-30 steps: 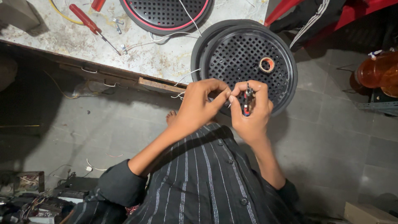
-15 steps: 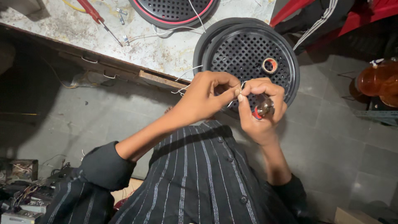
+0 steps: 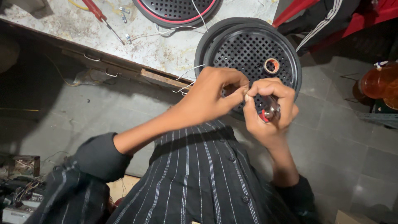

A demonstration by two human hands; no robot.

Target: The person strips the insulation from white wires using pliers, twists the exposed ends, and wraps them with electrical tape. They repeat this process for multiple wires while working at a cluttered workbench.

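Observation:
My left hand [image 3: 215,94] pinches a thin white wire [image 3: 186,79] between thumb and fingertips, right against my right hand. My right hand [image 3: 268,108] is closed around a small metal tool with a red handle [image 3: 269,113] and also pinches the wire end where the two hands meet. Both hands hover over a round black perforated speaker grille [image 3: 253,49] that leans over the workbench edge. A small roll of tape [image 3: 272,65] lies on the grille just above my right hand.
A worn grey workbench [image 3: 157,45] carries a red-handled screwdriver [image 3: 99,14], loose screws and a second round grille with a red rim [image 3: 178,10]. An orange bottle [image 3: 379,85] stands at right on the tiled floor. Electronic parts [image 3: 20,186] lie at lower left.
My hands have stayed pressed together while the view shifted slightly. The tool in my right hand has turned from upright to lying lower in the palm.

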